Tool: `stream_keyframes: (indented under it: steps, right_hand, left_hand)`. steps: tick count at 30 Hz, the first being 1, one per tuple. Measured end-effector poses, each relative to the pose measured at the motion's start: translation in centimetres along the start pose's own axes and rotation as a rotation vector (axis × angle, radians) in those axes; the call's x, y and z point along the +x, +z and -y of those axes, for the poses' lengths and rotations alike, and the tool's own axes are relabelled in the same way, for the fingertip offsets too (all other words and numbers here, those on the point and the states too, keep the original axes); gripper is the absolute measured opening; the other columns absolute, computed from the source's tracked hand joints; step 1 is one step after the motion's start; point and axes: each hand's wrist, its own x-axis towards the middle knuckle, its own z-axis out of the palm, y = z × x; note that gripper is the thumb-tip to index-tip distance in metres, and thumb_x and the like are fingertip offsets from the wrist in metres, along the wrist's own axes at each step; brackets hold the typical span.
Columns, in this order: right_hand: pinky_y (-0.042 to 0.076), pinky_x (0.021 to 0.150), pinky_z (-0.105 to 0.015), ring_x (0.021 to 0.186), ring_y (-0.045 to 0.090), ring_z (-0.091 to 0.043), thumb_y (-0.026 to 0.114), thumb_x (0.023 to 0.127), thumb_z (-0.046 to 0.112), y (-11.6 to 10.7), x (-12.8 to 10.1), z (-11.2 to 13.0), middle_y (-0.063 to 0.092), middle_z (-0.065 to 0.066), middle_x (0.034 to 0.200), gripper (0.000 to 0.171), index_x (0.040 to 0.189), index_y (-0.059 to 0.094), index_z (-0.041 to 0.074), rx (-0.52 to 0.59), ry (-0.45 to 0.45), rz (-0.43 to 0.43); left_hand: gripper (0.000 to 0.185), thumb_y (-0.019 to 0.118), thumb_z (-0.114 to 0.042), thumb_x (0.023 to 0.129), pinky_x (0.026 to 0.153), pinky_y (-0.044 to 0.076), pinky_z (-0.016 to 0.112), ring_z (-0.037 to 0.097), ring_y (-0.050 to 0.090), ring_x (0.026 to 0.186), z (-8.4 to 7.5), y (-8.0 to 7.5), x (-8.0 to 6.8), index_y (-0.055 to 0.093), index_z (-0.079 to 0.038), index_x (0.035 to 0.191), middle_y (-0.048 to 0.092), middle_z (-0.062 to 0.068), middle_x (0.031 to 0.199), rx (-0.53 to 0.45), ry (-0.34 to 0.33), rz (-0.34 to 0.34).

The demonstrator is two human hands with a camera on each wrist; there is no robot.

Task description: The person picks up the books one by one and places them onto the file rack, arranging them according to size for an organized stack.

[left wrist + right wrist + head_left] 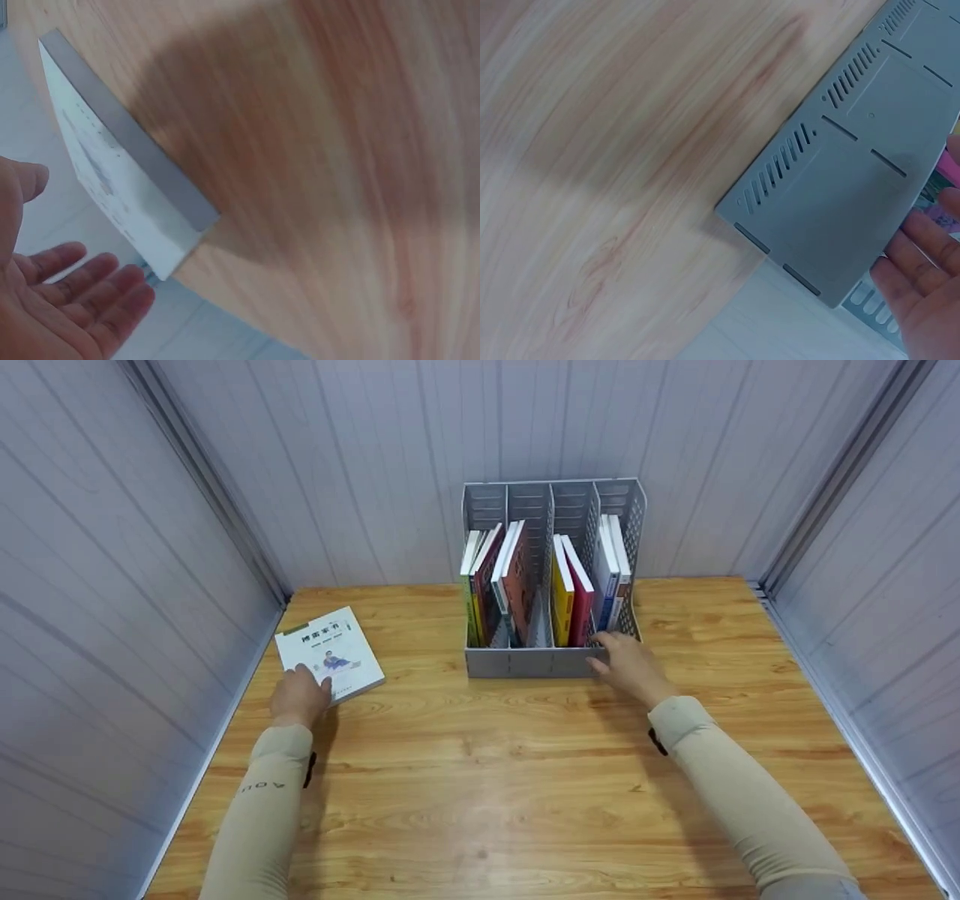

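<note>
Left hand (298, 695): lying at the near edge of the white book (330, 653), fingers relaxed and apart; the left wrist view is showing the open palm (52, 307) just beside the book (120, 180), with nothing in its grip.

White book: lying flat, cover up, at the far left of the counter (480, 780), well apart from the rack (551, 577).

Right hand (628, 664): resting against the near right corner of the rack, fingers straight and loosely spread, touching the low front wall; the right wrist view is showing the fingers (922, 259) by the grey perforated panel (840, 187), not clamped on anything.

Rack: grey, four compartments, standing at the far middle of the counter, holding upright and leaning books (570, 592) in white, red, yellow and blue.
</note>
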Motion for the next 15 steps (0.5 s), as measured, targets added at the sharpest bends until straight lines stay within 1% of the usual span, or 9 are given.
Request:
stream_keyframes:
  steps: [2,4,6,10,13,15]
  right_hand:
    - [0.054,0.109,-0.065,0.126,0.066,-0.051,0.070,0.107,0.025,0.2,0.1,0.1,0.069,-0.031,0.135,0.045,0.142,0.063,-0.002,-0.002,0.005,0.011]
    - [0.054,0.108,-0.064,0.124,0.067,-0.050,0.069,0.107,0.026,0.5,0.3,0.1,0.070,-0.031,0.132,0.045,0.141,0.064,-0.003,-0.009,0.005,0.020]
    - [0.054,0.107,-0.064,0.123,0.067,-0.050,0.067,0.108,0.026,0.7,0.4,0.1,0.071,-0.030,0.131,0.044,0.140,0.065,-0.003,-0.019,0.007,0.028]
    - [0.052,0.110,-0.064,0.125,0.067,-0.049,0.064,0.110,0.028,1.1,0.8,0.3,0.071,-0.030,0.132,0.043,0.138,0.066,-0.004,-0.034,0.030,0.042]
    - [0.053,0.110,-0.063,0.123,0.068,-0.049,0.061,0.112,0.027,1.4,1.1,0.2,0.072,-0.029,0.131,0.041,0.135,0.068,-0.005,-0.040,0.045,0.044]
    - [0.055,0.107,-0.063,0.118,0.070,-0.048,0.059,0.112,0.024,1.6,1.2,0.2,0.074,-0.029,0.126,0.037,0.130,0.070,-0.006,-0.049,0.038,0.033]
  left_hand:
    - [0.064,0.051,-0.033,0.111,0.098,0.059,0.062,0.054,0.067,0.118,0.3,0.2,0.0,0.047,0.024,0.141,0.059,0.045,0.133,-0.028,-0.043,0.002]
    - [0.061,0.052,-0.033,0.110,0.092,0.060,0.060,0.051,0.070,0.109,0.6,0.3,-0.1,0.053,0.023,0.134,0.064,0.043,0.126,-0.051,-0.072,-0.005]
    - [0.061,0.054,-0.035,0.109,0.089,0.061,0.059,0.049,0.071,0.104,0.8,0.5,-0.1,0.058,0.023,0.128,0.068,0.041,0.119,-0.071,-0.098,-0.013]
    - [0.065,0.055,-0.040,0.108,0.090,0.060,0.059,0.052,0.070,0.108,0.9,0.9,-0.1,0.063,0.022,0.122,0.069,0.041,0.119,-0.081,-0.151,-0.017]
    - [0.070,0.054,-0.045,0.108,0.095,0.059,0.060,0.053,0.068,0.114,0.8,1.1,-0.1,0.064,0.022,0.124,0.068,0.041,0.124,-0.100,-0.197,0.000]
    - [0.072,0.054,-0.047,0.107,0.096,0.059,0.058,0.052,0.067,0.116,0.6,1.4,-0.1,0.064,0.022,0.126,0.067,0.040,0.127,-0.119,-0.223,0.013]
